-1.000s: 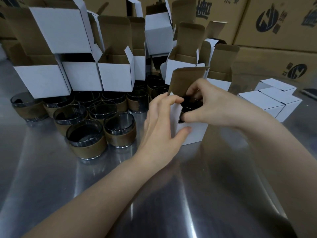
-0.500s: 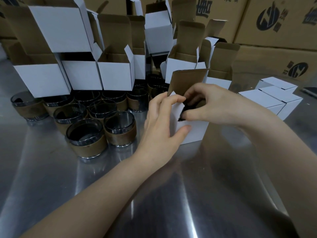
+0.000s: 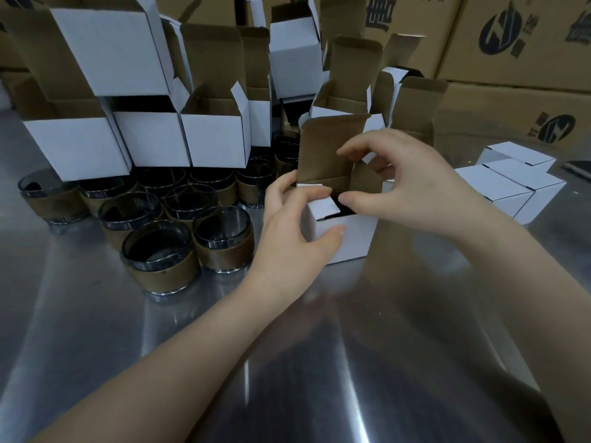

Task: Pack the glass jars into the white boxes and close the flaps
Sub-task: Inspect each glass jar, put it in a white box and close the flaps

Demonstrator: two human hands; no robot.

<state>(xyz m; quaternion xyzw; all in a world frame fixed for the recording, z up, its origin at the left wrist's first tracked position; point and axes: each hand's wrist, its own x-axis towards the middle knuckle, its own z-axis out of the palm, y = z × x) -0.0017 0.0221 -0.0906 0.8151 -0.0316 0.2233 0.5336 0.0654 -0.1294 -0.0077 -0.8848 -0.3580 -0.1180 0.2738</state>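
A small white box [image 3: 351, 238] stands on the metal table at centre, its brown-lined lid flap [image 3: 329, 148] upright. A dark jar shows inside through the gap at the top. My left hand [image 3: 297, 231] grips the box's left side and presses the small left side flap inward. My right hand [image 3: 399, 183] pinches the right side flap, folding it over the opening. Several glass jars with brown paper bands [image 3: 160, 260] stand in a cluster to the left.
Several open white boxes [image 3: 217, 139] are stacked behind the jars. Three closed white boxes [image 3: 499, 187] sit at the right. Large brown cartons [image 3: 518, 36] line the back. The steel table [image 3: 287, 362] stretches toward me.
My right hand has lifted out of the box opening and now folds the right side flap inward. My left fingers have pushed the left side flap down over the jar.
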